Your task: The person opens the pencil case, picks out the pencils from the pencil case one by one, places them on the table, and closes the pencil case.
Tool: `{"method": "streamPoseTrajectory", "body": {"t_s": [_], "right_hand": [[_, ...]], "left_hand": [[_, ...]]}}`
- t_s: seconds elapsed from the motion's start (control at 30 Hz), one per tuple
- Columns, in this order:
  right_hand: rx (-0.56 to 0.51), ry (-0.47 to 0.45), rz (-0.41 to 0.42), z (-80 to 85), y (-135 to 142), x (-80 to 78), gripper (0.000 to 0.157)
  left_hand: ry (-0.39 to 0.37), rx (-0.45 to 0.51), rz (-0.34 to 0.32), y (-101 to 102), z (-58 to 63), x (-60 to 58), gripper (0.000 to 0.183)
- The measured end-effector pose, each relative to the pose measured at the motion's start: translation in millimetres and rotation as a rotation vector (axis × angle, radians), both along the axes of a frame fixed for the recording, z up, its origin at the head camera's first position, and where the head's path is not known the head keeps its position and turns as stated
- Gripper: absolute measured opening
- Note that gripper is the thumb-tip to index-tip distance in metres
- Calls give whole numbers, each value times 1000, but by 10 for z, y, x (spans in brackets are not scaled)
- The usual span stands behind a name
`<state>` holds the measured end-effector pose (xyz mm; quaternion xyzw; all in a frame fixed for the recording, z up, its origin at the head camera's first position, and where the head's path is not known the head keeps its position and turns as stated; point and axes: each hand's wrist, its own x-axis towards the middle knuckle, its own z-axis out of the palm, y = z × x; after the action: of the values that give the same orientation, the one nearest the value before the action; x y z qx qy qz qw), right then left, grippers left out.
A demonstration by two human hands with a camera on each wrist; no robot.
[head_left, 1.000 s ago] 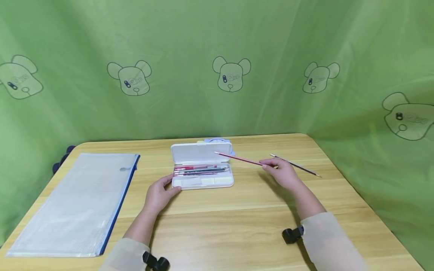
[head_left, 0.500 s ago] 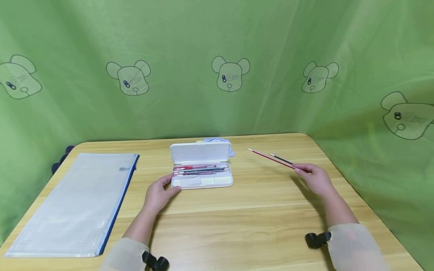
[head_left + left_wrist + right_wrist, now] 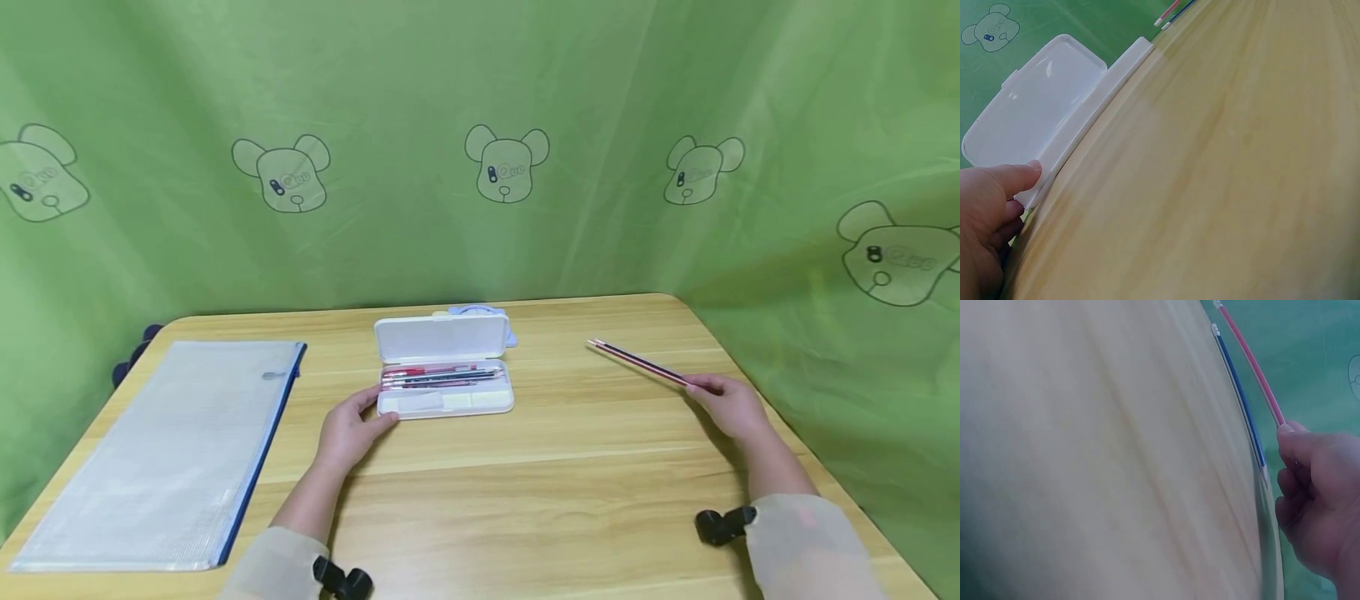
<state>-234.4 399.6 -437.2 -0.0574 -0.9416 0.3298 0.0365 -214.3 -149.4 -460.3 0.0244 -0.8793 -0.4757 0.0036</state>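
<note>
A white pencil case (image 3: 452, 340) stands with its lid raised on the wooden table. Several pens and pencils (image 3: 442, 377) lie in its rear section, and white pieces (image 3: 420, 402) lie in the front one. My left hand (image 3: 347, 433) grips the case's left end, thumb on the front corner. Farther right, my right hand (image 3: 731, 408) pinches a red pencil (image 3: 1254, 369) by one end, its white tip pointing back and left. Beside and below that pencil, a dark blue pencil (image 3: 1241, 397) lies on the table; the two overlap in the head view.
A clear zip pouch (image 3: 165, 450) with a blue edge lies flat on the left. Part of a light-blue object (image 3: 512, 340) shows behind the case lid. Dark rounded things (image 3: 135, 357) sit past the table's left edge. A green curtain (image 3: 405, 242) hangs behind the table (image 3: 525, 500).
My right hand has carried the red pencil rightward, away from the case, until it lines up over the dark blue pencil. My left hand has stayed on the case.
</note>
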Motion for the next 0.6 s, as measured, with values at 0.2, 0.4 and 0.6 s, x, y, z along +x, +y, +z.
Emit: {"method": "streamPoseTrajectory", "body": {"t_s": [0.2,0.4,0.6], "right_hand": [[26,9,2,-34,22,-34,47],[49,-19,11,-59,55,-71,47],[78,-33,18,-86,67,-92,47]], "left_hand": [[-7,-1,4,-1,1,1,58],[3,-3,2,4,10,8,58],[2,-1,4,2,6,7,58]]}}
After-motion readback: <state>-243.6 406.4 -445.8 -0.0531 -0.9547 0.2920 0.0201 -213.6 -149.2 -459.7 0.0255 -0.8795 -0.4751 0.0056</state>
